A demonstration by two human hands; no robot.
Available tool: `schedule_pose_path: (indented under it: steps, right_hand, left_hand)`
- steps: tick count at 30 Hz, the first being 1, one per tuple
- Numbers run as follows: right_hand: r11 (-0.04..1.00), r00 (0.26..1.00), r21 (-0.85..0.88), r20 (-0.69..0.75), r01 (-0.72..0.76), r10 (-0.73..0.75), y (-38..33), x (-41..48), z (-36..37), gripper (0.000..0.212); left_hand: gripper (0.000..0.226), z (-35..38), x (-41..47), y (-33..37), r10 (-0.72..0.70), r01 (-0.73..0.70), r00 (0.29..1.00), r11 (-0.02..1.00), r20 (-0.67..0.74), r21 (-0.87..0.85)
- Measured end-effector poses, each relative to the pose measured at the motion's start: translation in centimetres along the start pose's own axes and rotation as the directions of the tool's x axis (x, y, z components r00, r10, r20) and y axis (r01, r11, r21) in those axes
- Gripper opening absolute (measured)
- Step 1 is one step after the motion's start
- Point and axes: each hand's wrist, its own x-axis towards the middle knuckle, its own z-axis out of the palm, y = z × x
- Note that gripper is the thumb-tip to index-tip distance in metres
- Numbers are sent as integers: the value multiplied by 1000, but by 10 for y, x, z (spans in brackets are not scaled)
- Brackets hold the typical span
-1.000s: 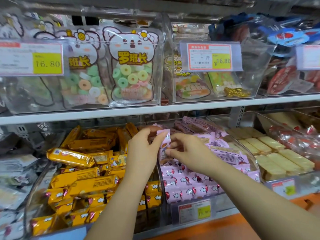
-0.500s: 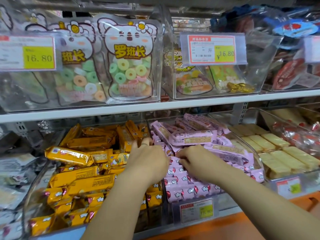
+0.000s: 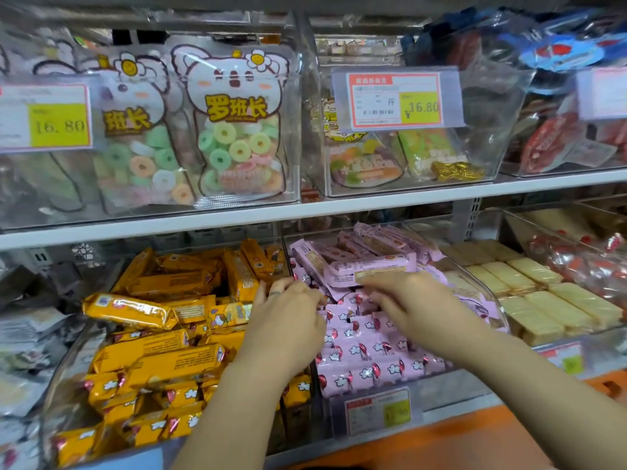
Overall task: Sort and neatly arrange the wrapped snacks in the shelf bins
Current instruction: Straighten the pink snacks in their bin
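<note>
The middle clear bin [image 3: 492,290] on the lower shelf holds pink wrapped snacks: small packs [image 3: 359,352] in rows at the front, longer pink bars [image 3: 368,269] piled behind. My left hand [image 3: 288,322] reaches over the divider into this bin, its bent fingers down on the small pink packs; blur hides whether it holds one. My right hand [image 3: 415,305] lies over the same rows with fingers stretched left, touching the packs. The bin to the left is full of orange wrapped bars [image 3: 159,362] lying at mixed angles.
Pale yellow bars [image 3: 543,307] lie in rows in the bin to the right. A price tag [image 3: 377,411] hangs on the pink bin's front. The upper shelf [image 3: 305,212] carries clear bins of ring-candy bags [image 3: 237,130]. An orange ledge [image 3: 475,439] runs below.
One second ago both hands pinched a small pink pack held up above the bin. Since then they have dropped onto the front rows of pink packs and spread apart.
</note>
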Motion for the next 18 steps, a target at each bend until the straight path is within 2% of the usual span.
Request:
schedule_pose_path:
  steps: [2, 4, 7, 10, 14, 16, 18]
  right_hand:
    - [996, 969, -89, -244, 16, -37, 12, 0, -11, 26]
    - [978, 938, -205, -345, -42, -32, 20, 3, -14, 32]
    - [930, 967, -339, -248, -143, 59, 20, 12, -10, 39]
    - [910, 974, -389, -219, -144, 60, 18, 19, -4, 36]
    - [959, 945, -271, -327, -78, -16, 23, 17, -3, 38]
    - [992, 922, -115, -387, -60, 11, 22, 10, -7, 37]
    - [995, 900, 66, -424, -80, 101, 20, 1, -15, 38]
  left_hand:
    - [37, 0, -1, 2, 7, -7, 999, 1000, -36, 3]
    - [36, 0, 0, 6, 26, -25, 997, 1000, -74, 14]
    - [34, 1, 4, 13, 63, -62, 996, 998, -61, 11]
    - [33, 1, 8, 17, 67, -67, 998, 998, -14, 4]
    - [30, 1, 8, 19, 31, -35, 997, 997, 66, 74]
    - [32, 2, 6, 19, 19, -30, 996, 992, 85, 122]
    - [32, 2, 6, 20, 21, -32, 997, 986, 68, 162]
